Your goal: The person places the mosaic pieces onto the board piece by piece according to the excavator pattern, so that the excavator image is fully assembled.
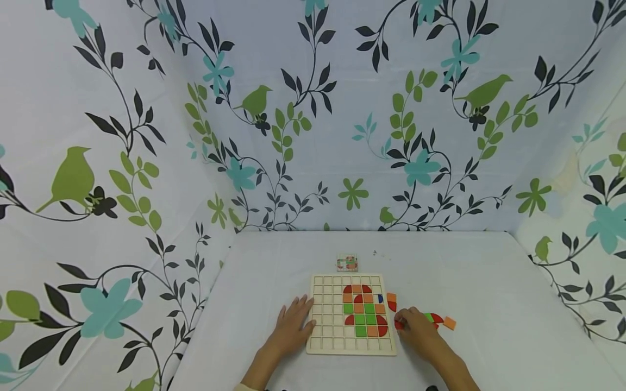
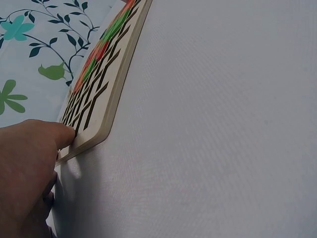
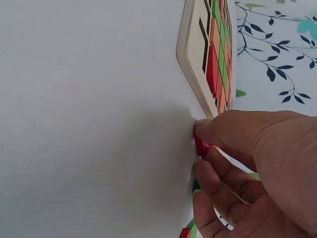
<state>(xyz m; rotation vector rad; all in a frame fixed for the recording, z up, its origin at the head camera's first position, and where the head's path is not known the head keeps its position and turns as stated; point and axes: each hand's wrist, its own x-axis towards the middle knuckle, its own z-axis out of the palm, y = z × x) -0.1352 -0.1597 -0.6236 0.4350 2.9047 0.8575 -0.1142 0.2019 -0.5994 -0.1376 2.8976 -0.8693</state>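
A light wooden grid board (image 1: 351, 350) lies flat on the table, partly filled with red, orange and green pieces and one small blue one. My left hand (image 1: 292, 327) rests at its left edge with fingers spread; in the left wrist view the thumb (image 2: 62, 134) touches the board near a corner. Just off the board's right side, my right hand (image 1: 418, 332) pinches a red piece (image 3: 200, 144) between thumb and fingers, low at the table. Other fingers hide part of that piece.
Loose pieces lie right of the board: an orange piece (image 1: 449, 323), red and green ones (image 1: 435, 317) beside the right hand, and an orange-and-red pair (image 1: 392, 302). A small pattern card (image 1: 347, 263) sits behind the board. Patterned cloth (image 1: 313, 136) surrounds the white table (image 1: 489, 282).
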